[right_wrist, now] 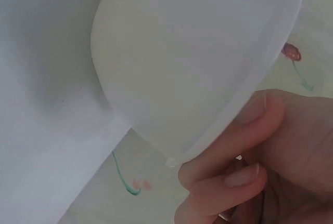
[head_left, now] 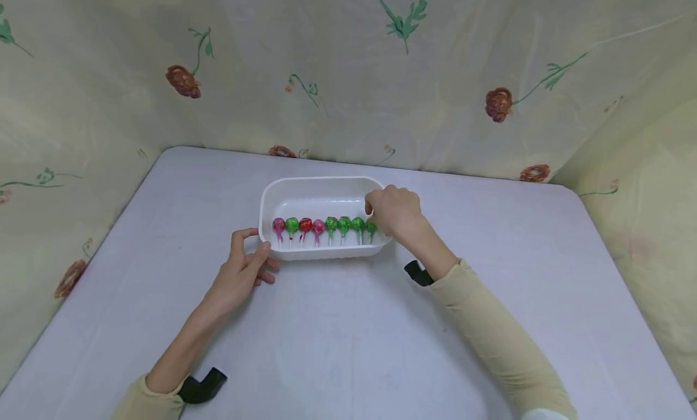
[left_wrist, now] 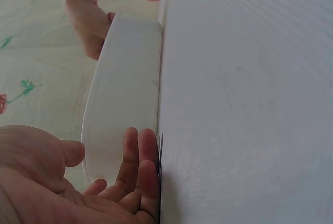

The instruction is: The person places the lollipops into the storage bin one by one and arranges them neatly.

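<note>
A white rectangular tray (head_left: 327, 251) holds a row of lollipops with pink, green and red wrappers, their sticks toward the near wall. My left hand (head_left: 242, 272) holds the tray's near left corner, the thumb at the rim and the fingers around the outside; the left wrist view shows this hand (left_wrist: 112, 187) against the wall. Over the tray's right end, my right hand (head_left: 396, 211) pinches the rightmost green lollipop (head_left: 371, 228), which it partly covers. In the right wrist view the curled fingers of this hand (right_wrist: 234, 156) are beside the rim, the lollipop's head hidden.
The tray stands on a table with a pale cloth (head_left: 348, 335), toward its far edge. Behind and beside the table hangs a flowered curtain (head_left: 348, 75). A black wrist mount (head_left: 202, 386) sits at the left sleeve, another black mount (head_left: 418, 273) at the right.
</note>
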The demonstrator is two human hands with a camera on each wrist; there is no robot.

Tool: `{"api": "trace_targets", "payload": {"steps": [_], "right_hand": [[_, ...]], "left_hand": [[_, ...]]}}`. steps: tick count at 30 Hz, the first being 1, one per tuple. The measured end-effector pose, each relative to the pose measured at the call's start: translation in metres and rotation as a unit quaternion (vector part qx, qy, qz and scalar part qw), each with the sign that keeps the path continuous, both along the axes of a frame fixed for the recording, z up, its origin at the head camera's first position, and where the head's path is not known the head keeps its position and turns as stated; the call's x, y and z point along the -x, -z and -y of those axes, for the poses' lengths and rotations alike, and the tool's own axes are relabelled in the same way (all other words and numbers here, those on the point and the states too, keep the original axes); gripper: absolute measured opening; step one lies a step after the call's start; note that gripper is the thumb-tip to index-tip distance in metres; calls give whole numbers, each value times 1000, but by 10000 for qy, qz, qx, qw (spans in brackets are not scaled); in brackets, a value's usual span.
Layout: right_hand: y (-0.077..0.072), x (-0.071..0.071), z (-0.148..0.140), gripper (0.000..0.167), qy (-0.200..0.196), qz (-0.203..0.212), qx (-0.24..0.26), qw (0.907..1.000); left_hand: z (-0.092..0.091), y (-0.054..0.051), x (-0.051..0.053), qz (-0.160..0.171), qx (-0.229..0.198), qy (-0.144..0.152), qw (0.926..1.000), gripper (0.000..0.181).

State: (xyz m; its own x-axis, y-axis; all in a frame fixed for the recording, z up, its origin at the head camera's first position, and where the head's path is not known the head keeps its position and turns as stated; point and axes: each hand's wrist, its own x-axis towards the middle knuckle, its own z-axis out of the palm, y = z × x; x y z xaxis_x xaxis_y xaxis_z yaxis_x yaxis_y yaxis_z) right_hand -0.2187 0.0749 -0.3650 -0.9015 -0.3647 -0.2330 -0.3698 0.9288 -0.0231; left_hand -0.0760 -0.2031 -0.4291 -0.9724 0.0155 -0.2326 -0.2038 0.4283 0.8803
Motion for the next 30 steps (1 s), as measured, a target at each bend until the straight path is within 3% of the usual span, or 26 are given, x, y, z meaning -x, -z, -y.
{"api": "trace_targets", "payload": {"steps": [12, 17, 24, 28, 30], "right_hand": [[-3, -4, -5, 27, 169, 93, 359, 9992], [-6, -11, -19, 29, 175, 102, 1263, 9918], [-3, -27, -48, 39, 255, -509, 2281, 9720], [5, -35, -67, 51, 527, -725, 2339, 9681], [11, -38, -78, 59, 655, -817, 2160, 9708]], "left_hand": [[-1, 0, 3, 14, 8, 24, 10000, 59], [1, 0, 5, 35, 20, 68, 10000, 59], [6, 3, 5, 64, -117, 52, 9999, 64], [15, -6, 5, 84, -89, -391, 9992, 67], [21, -14, 4, -143, 58, -766, 9969, 66]]}}
